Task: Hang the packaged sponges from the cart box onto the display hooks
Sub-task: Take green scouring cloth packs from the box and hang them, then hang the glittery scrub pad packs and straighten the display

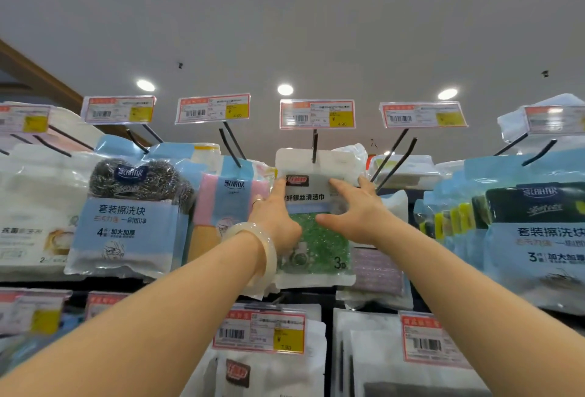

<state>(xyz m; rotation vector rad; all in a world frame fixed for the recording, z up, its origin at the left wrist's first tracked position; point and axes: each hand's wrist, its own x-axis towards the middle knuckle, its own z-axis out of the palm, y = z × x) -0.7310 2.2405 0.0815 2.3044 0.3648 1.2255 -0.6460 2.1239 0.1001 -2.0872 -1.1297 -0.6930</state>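
Both hands (pixel 278 222) (pixel 357 210) touch "3"-marked sponge pack (pixel 316 238).

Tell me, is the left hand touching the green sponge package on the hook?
Touching. In the head view the left hand lies against the left edge of the green sponge package, its fingers overlapping the wrapper with no gap.
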